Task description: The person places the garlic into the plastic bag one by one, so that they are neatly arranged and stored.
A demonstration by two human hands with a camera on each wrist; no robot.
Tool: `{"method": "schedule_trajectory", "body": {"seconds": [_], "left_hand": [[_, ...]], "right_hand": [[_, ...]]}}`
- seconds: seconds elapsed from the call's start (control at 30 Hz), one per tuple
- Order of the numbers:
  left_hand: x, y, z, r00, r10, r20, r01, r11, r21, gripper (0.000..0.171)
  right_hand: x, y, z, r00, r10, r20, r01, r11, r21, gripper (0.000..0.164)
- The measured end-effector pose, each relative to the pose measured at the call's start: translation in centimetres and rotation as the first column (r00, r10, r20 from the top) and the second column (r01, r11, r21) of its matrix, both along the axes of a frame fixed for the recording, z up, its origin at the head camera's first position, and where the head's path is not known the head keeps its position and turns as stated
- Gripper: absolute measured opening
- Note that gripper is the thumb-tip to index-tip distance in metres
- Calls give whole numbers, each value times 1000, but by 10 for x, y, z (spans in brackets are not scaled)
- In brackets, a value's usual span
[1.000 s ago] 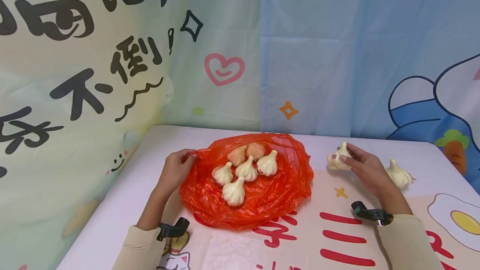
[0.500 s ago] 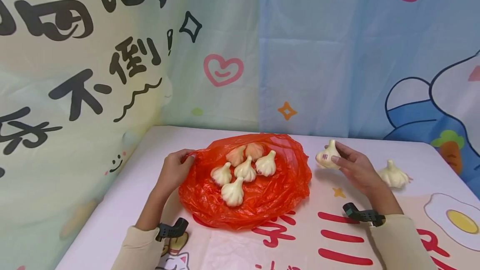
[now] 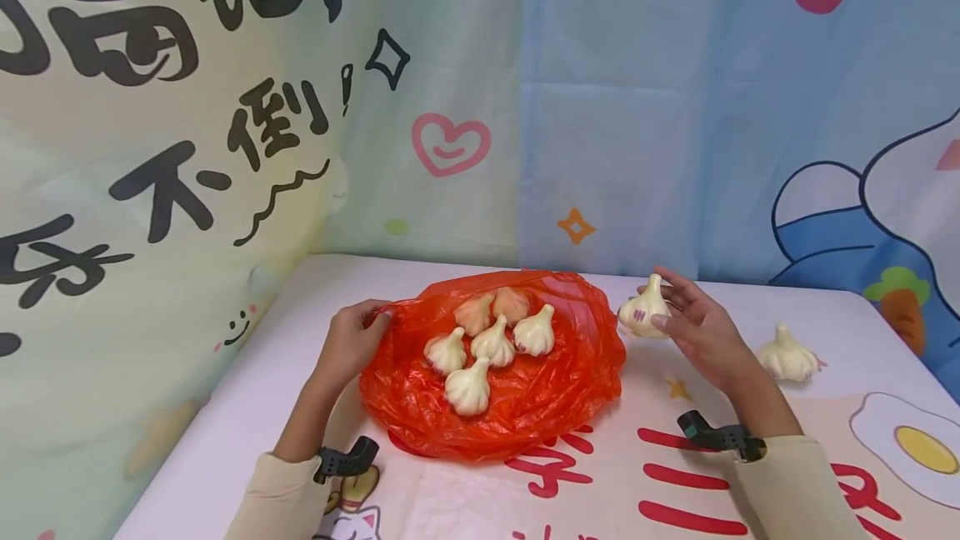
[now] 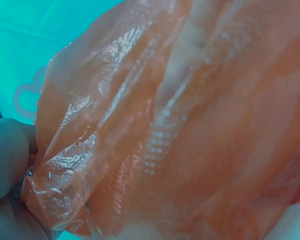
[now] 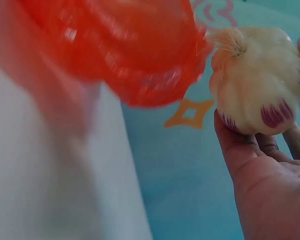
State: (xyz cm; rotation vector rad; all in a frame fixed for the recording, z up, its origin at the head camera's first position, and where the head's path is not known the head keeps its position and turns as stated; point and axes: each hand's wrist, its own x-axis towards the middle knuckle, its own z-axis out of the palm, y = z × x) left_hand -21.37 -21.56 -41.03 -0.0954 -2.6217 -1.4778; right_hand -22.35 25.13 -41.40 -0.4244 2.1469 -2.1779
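Note:
A red plastic bag (image 3: 555,394) lies spread open on the table, with several garlic bulbs (image 3: 492,342) in it. Two of the bulbs at the back show through the red film. My left hand (image 3: 351,346) pinches the bag's left edge between thumb and fingers; the left wrist view shows the gathered film (image 4: 55,200) at the fingertips. To the right of the bag, my right hand (image 3: 705,332) holds a garlic bulb (image 3: 643,311) above the table. In the right wrist view this bulb (image 5: 260,82) shows purple streaks and a tuft of roots, apart from the bag.
Another garlic bulb (image 3: 789,355) lies on the table right of my right hand. The table (image 3: 697,461) has a printed cover. A printed cloth backdrop (image 3: 615,107) stands behind the table and along its left side.
My right hand has moved left and slightly up with the garlic bulb, toward the bag's right edge. The left hand keeps its pinch on the bag.

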Motion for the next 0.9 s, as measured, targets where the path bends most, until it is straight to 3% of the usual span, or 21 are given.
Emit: {"method": "schedule_trajectory", "body": {"seconds": [0.27, 0.4, 0.9], "left_hand": [[-1, 2, -1, 1000, 8, 11, -8, 1000, -5, 24], [-1, 3, -1, 1000, 18, 16, -18, 1000, -6, 24], [-1, 1, -2, 1000, 9, 8, -10, 1000, 10, 24]], "right_hand": [[7, -26, 18, 992, 98, -77, -100, 995, -18, 62], [5, -41, 21, 988, 140, -60, -137, 990, 39, 61], [-6, -100, 0, 973, 223, 59, -229, 961, 154, 74]]}}
